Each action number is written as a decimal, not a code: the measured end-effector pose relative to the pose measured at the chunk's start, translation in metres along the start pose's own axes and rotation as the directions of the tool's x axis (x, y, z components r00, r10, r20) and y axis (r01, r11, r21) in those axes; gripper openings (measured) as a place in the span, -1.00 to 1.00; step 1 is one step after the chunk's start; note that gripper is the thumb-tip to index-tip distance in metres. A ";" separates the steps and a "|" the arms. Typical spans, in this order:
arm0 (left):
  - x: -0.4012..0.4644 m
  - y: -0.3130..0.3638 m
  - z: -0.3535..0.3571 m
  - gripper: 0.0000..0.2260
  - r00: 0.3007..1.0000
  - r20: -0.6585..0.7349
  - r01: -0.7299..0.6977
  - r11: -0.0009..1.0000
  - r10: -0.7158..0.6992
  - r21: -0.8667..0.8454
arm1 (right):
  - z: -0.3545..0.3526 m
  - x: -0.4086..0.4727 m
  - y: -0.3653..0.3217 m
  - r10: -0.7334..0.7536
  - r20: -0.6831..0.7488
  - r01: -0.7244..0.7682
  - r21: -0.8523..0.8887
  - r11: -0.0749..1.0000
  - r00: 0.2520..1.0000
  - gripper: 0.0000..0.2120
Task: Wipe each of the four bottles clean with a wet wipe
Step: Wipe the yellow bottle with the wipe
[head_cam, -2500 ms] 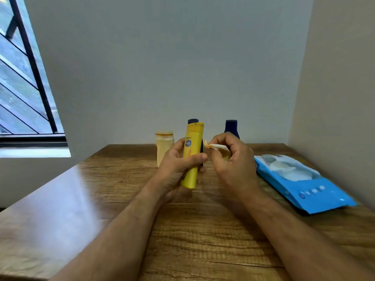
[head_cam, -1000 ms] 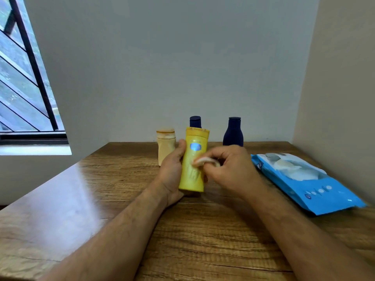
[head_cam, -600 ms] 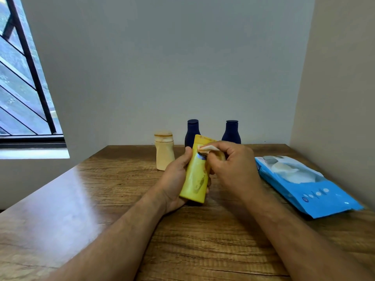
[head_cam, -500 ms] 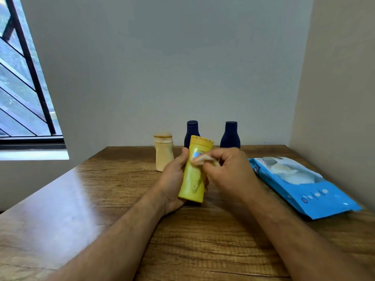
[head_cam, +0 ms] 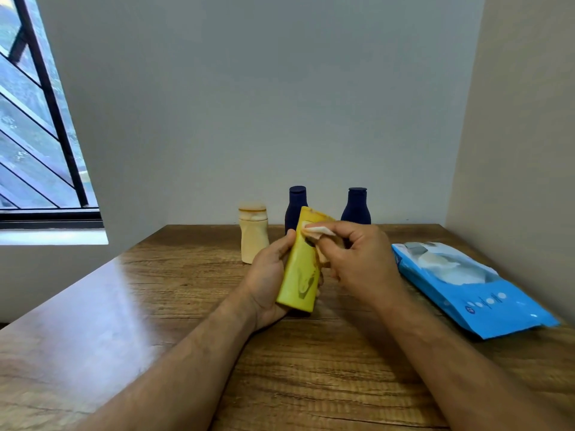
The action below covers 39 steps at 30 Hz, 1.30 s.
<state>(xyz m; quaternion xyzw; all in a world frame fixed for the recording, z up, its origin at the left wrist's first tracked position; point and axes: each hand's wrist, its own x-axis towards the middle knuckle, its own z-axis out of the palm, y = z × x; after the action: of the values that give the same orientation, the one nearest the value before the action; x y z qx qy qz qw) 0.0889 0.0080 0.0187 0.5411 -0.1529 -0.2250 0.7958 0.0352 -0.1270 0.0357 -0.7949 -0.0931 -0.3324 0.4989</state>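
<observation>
Gripping the yellow bottle (head_cam: 299,269) round its lower body, the left hand (head_cam: 270,275) holds it tilted above the counter (head_cam: 186,306), cap end toward 1 o'clock. The right hand (head_cam: 354,262) pinches a folded wet wipe (head_cam: 319,231) against the bottle's upper end. Behind, toward 12 o'clock — a cream bottle (head_cam: 253,236) and two dark blue bottles (head_cam: 297,202) (head_cam: 356,206), upright by the wall. Blue wipes pack (head_cam: 466,287) lies flat at 3 o'clock.
</observation>
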 end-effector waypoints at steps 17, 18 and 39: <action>0.001 0.000 -0.001 -0.57 0.999 0.024 -0.023 1.000 0.023 -0.008 | -0.001 -0.003 -0.004 0.019 0.086 -0.018 -0.016 1.000 0.996 -0.86; 0.001 0.000 -0.001 -0.56 0.999 0.024 -0.039 0.999 0.040 -0.035 | -0.001 -0.004 -0.005 0.075 0.206 -0.077 -0.002 0.997 0.976 -0.87; -0.007 0.009 -0.005 -0.71 0.988 0.024 -0.149 0.982 0.153 -0.118 | -0.010 -0.002 -0.003 0.096 0.335 -0.135 0.096 0.986 0.937 -0.90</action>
<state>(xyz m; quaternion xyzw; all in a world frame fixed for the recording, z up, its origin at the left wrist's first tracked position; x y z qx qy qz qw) 0.0875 0.0184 0.0250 0.4770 -0.1934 -0.1814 0.8379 0.0280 -0.1332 0.0394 -0.8125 -0.1477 -0.1589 0.5412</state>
